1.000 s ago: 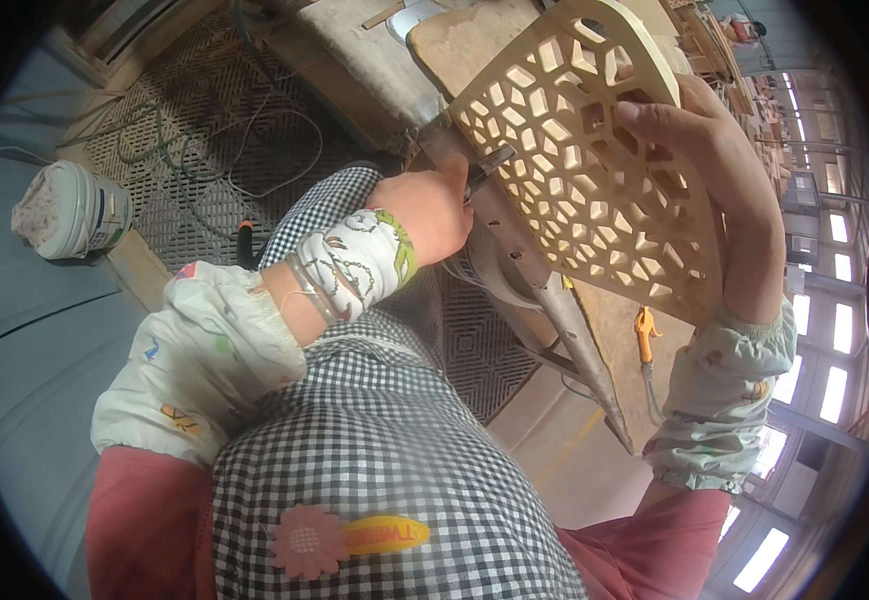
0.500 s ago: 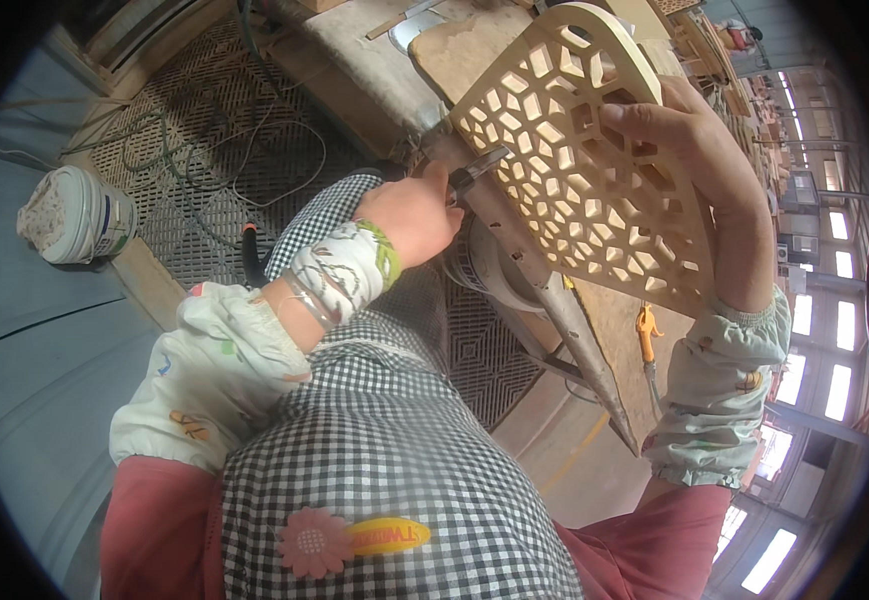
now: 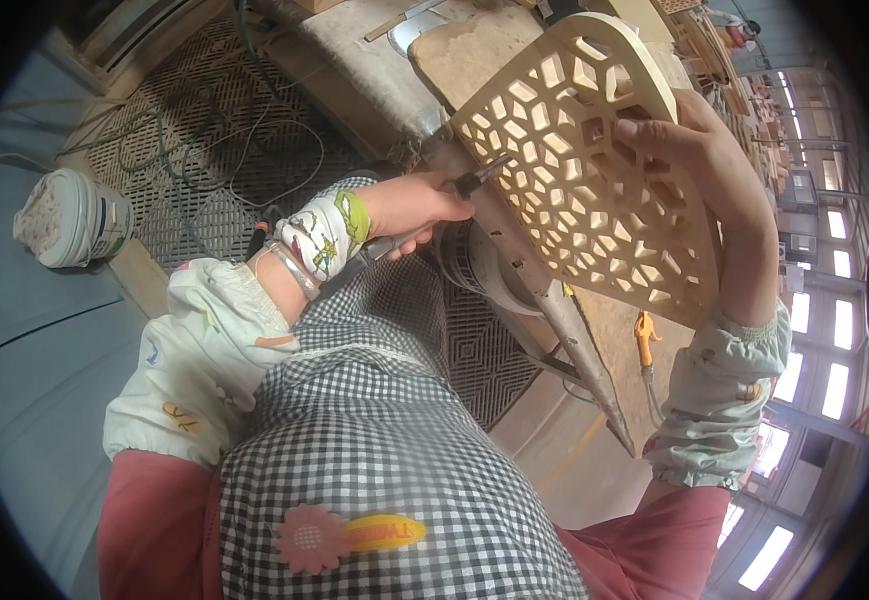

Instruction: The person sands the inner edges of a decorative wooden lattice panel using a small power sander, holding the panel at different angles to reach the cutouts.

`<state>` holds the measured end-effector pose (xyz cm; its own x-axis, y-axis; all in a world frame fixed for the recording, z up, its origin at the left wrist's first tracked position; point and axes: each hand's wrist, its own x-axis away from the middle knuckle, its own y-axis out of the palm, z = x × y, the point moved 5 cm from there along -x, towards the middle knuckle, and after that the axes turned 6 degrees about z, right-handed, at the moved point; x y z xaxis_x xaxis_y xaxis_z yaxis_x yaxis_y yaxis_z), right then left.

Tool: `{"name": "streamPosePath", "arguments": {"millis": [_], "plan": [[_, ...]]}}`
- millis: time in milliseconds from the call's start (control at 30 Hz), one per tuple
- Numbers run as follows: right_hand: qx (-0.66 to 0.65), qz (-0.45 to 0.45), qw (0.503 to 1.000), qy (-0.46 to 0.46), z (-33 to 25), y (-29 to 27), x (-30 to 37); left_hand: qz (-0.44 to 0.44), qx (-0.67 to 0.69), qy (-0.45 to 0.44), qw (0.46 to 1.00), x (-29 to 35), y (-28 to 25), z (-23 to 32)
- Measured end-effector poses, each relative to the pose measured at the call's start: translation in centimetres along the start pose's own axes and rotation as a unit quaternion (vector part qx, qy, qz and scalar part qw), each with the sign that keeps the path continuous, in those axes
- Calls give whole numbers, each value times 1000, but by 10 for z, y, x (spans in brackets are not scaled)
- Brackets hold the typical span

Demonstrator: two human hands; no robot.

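The right hand (image 3: 699,190) is closed on the right edge of a pale wooden lattice panel (image 3: 594,170), with the fingers curled over its front face. The panel is held up and tilted above the tabletop (image 3: 474,60), clear of its surface. The left hand (image 3: 419,205) is wrapped shut around a slim dark tool (image 3: 469,185). The tool tip rests against the lower left edge of the panel. A patterned sleeve (image 3: 319,235) and a bracelet (image 3: 294,270) cover the left wrist. Below the panel, a grey machine part (image 3: 514,280) slopes down from the tabletop. A white bucket (image 3: 74,215) stands on the floor at left, well apart, beside a black grid mat (image 3: 184,150) carrying loose cables
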<state>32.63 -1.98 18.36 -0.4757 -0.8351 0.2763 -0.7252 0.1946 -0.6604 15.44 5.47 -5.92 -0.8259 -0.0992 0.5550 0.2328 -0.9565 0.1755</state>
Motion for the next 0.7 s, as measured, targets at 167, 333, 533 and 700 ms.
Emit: {"name": "streamPosePath", "arguments": {"millis": [167,333,533,700], "plan": [[36,1,999,0,-2,-2,-3,-62,54,-20,996,1,2,-4],[32,23,999,3,-1,-1,-2,-81,75,-20,994,5,-1,-4],[16,17,999,35,2,-3,-5,-15,-35,42,998,3,0,12],[-31,23,998,54,-1,-2,1,137,-171,119,969,16,1,-1]]}}
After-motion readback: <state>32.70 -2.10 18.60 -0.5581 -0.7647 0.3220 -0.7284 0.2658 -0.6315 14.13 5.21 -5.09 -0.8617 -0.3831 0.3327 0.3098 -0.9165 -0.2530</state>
